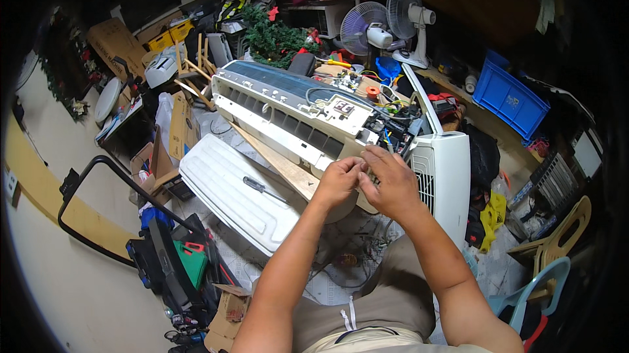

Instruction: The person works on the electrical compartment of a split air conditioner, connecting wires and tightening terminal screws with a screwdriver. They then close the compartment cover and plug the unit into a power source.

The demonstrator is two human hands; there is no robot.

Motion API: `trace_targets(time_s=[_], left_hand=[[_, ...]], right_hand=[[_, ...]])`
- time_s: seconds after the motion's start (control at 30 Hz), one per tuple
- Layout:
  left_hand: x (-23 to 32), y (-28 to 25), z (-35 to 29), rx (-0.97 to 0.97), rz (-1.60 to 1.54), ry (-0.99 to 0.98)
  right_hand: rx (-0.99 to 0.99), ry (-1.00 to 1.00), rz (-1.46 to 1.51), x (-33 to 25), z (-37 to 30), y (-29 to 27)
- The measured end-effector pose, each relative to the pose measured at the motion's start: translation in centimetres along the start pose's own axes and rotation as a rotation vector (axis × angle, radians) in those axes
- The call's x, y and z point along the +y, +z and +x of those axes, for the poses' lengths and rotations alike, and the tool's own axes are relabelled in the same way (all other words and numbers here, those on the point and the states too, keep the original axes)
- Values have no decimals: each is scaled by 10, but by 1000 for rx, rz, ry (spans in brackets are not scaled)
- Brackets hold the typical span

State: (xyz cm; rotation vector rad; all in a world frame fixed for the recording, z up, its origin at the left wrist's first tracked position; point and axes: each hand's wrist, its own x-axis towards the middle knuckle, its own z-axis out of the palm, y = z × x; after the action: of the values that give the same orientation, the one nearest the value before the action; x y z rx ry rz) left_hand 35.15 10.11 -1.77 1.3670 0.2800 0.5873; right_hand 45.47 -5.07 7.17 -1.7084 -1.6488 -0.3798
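The long white body of an opened split air conditioner (pixel 282 124) lies slantwise in front of me, its dark finned coil along the top. At its right end are exposed wires and electrical parts (pixel 393 127). Just in front of that end, my left hand (pixel 341 181) and my right hand (pixel 392 183) come together, fingers pinched and curled. Whatever they hold is too small or hidden to make out. A screwdriver (pixel 261 187) rests on a white plastic panel (pixel 226 189) to the left. A white slatted casing (pixel 452 166) stands beside my right hand.
A wooden board (pixel 275 160) runs under the unit. Behind it are two electric fans (pixel 367 29), tools and a small artificial tree (pixel 272 35). A blue crate (pixel 511 97) sits at right. Black handlebar tubing (pixel 98 163), cardboard boxes (pixel 183 127) and a green case (pixel 190 264) crowd the left.
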Motion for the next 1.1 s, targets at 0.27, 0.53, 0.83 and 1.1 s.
trace_targets(time_s=[0.27, 0.53, 0.83, 1.1], left_hand=[[2, 2, -1, 22, 31, -21], [8, 4, -3, 19, 42, -7], [10, 4, -4, 9, -32, -37], [-10, -5, -36, 321, 89, 127]], right_hand=[[-39, 36, -20, 2, 7, -2], [-24, 47, -27, -2, 7, -3], [-86, 82, -49, -2, 6, -2], [-88, 39, -87, -4, 9, -5]])
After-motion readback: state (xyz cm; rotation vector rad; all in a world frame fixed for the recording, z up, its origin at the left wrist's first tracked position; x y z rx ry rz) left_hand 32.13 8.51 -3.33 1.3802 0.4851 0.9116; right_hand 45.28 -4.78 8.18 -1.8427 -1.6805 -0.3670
